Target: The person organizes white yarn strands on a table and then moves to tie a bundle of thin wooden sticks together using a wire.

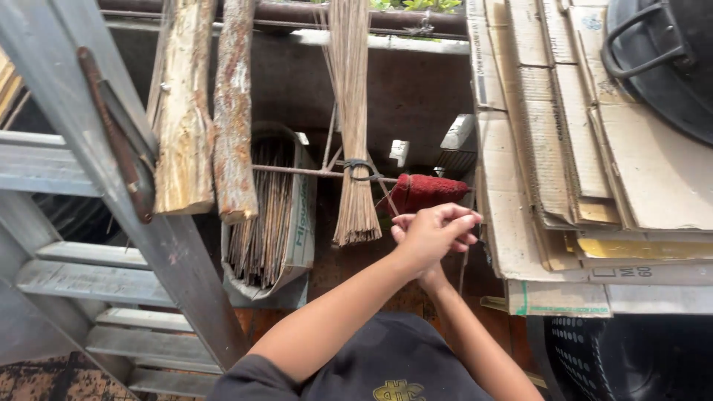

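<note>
Left hand (423,241): lying over the right, fingers curling round it, arm coming in from lower left.
Right hand (453,223): mostly hidden under the left, only fingertips showing toward the cardboard side.
Grip: pressing together, hand on hand; impossible to tell whether anything is pinched inside, though a thin stick (464,271) is running down just below the knuckles and may be passing through.
Paint roller (425,191): red, fuzzy, lying just beyond the clasped hands, touching or nearly touching the fingertips; exact contact not showing.
Broom (353,141): bundle of thin straw ribs hanging upright, bound with a dark tie, just left of the roller.
Metal rod (297,171): running across behind the broom, toward the roller.
Split logs (200,111): two rough pieces leaning upright, well left of the hands.
Sack of sticks (271,215): standing open below the logs.
Ladder (96,223): grey metal, slanting across the left side.
Flattened cardboard (564,148): stacked sheets on the right, edge just beside the hands.
Black tub (661,59): resting over the cardboard, top right.
Doing it well, as a judgement: keeping both wrists steady, pulling straight along the handle rather than sideways, avoiding snagging the broom ribs or dragging the cardboard edge.
</note>
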